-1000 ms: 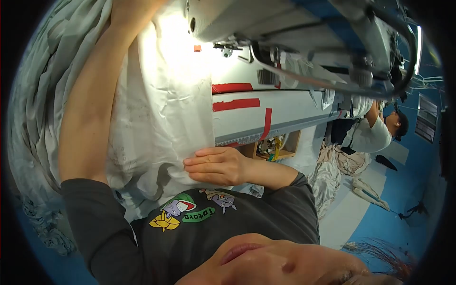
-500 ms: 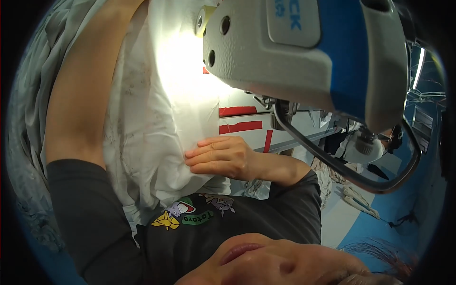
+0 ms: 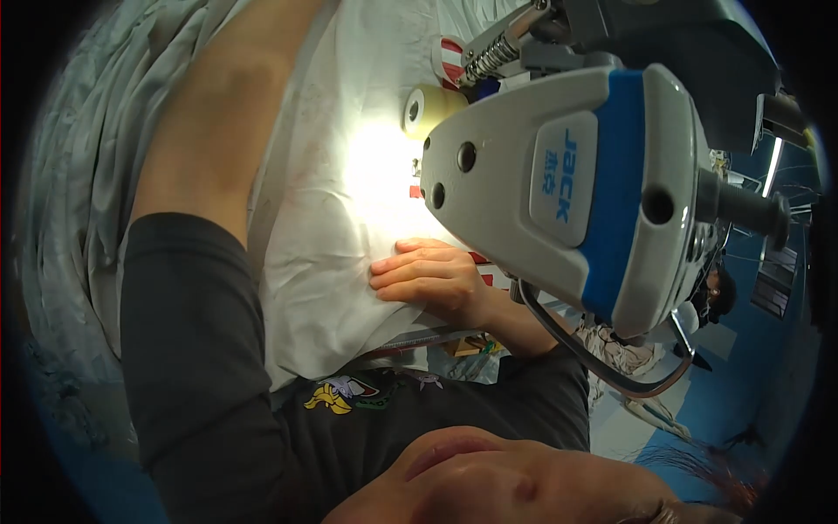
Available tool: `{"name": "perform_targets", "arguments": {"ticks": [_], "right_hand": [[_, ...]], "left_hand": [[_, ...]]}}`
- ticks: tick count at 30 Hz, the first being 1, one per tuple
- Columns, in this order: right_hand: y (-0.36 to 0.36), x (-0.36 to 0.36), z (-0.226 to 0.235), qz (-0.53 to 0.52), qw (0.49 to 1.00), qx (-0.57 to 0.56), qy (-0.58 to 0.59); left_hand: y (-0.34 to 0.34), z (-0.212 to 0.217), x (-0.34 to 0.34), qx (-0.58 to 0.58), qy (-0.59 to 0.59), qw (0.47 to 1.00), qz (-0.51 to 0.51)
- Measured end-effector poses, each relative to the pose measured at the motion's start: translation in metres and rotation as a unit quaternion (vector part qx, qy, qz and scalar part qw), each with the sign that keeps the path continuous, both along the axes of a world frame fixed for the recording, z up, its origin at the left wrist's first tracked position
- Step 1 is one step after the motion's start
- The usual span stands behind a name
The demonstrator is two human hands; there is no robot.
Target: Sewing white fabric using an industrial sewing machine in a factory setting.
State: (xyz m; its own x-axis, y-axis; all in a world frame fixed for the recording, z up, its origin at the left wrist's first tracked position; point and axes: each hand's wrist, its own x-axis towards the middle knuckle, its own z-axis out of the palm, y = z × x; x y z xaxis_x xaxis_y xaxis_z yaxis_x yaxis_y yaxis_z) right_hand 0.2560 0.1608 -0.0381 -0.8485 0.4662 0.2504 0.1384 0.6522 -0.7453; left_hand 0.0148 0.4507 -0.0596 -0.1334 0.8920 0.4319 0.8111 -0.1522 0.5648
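Observation:
White fabric is spread before me, running under the head of a white and blue sewing machine. My right hand lies palm down on this cloth, close to the near side of the machine head. Its fingers are stretched out flat, with nothing gripped. On the left, my bare left forearm reaches over the cloth to the top edge of the picture. My left hand is beyond that edge and out of sight. A bright lamp glow washes out the cloth by the needle area, so the stitching spot cannot be made out.
A pale yellow roller sits beside the machine head, with a metal spring above it. More bunched fabric hangs at the far left. At right, a person and cloth heaps show behind the curved dark bar.
The view has shifted, showing more of the machine's top, roller and spring. My right hand still lies flat on the cloth, now nearer the machine head in the picture. My left hand remains out of view.

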Motion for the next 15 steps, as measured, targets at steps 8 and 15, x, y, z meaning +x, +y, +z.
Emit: {"name": "perform_targets", "arguments": {"ticks": [8,15], "right_hand": [[-0.018,-0.008,0.005,-0.114,0.986,-0.114,0.034],[-0.101,-0.061,0.006,-0.414,0.784,-0.351,0.301]], "left_hand": [[-0.034,0.012,-0.025,-0.106,-0.028,0.993,-0.034],[-0.336,0.047,-0.107,0.051,-0.089,0.974,-0.201]]}}
